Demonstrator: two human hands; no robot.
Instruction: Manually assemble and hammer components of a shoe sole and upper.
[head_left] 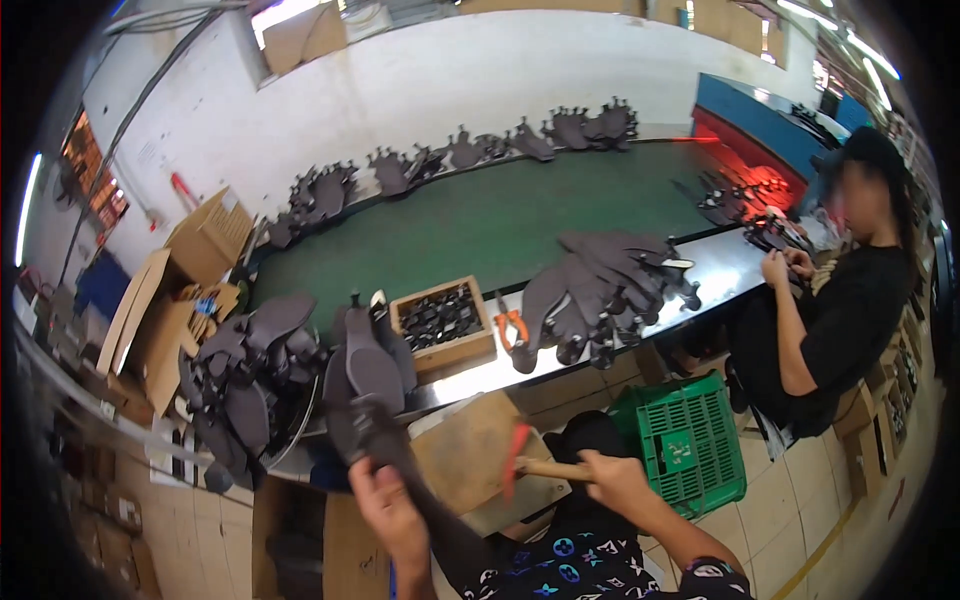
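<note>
My right hand is closed round the wooden handle of a hammer, whose red head is blurred beside a worn tan board in front of me. At lower left, my left hand has its fingers against the end of a dark sandal and seems to grip it; motion smears its outline. Just beyond, dark soles lean at the bench edge. A wooden box of small black parts sits to their right, with orange-handled pliers next to it.
A green conveyor belt stretches across, with dark sandals along its far edge. More sandals are heaped on the metal ledge, others at left. A green crate stands at right, near a seated co-worker. Cardboard boxes stand at left.
</note>
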